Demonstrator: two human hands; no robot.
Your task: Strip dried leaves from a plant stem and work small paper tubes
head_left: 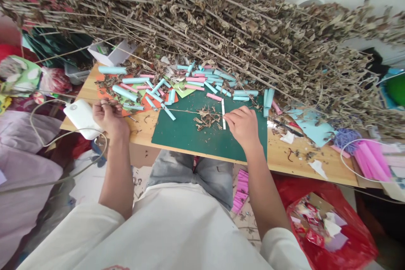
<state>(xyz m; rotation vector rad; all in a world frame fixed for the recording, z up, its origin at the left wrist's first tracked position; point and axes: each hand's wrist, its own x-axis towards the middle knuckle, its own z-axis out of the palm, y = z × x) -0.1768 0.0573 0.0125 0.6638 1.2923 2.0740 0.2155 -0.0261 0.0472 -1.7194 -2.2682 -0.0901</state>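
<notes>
A thin dried stem (pixel 190 112) runs nearly level between my two hands, above a green mat (pixel 190 141). My left hand (pixel 110 120) is closed round its left end, with some dried leaf at the fingers and a white power bank (pixel 82 118) beside it. My right hand (pixel 243 124) pinches the other end. Close to those fingertips lies a narrow white strip (pixel 223 109); whether they touch it I cannot tell. Crumbled dry leaves (pixel 206 119) form a small heap on the mat, left of my right hand.
Blue paper rolls (pixel 125 93) and pink paper rolls (pixel 214 97) lie scattered beyond the mat. Dried leafy stalks (pixel 202 29) pile across the back. A white cable (pixel 44 145) loops at left. Purple yarn (pixel 346 140) sits right; a red bag (pixel 348 236) of scraps stands below.
</notes>
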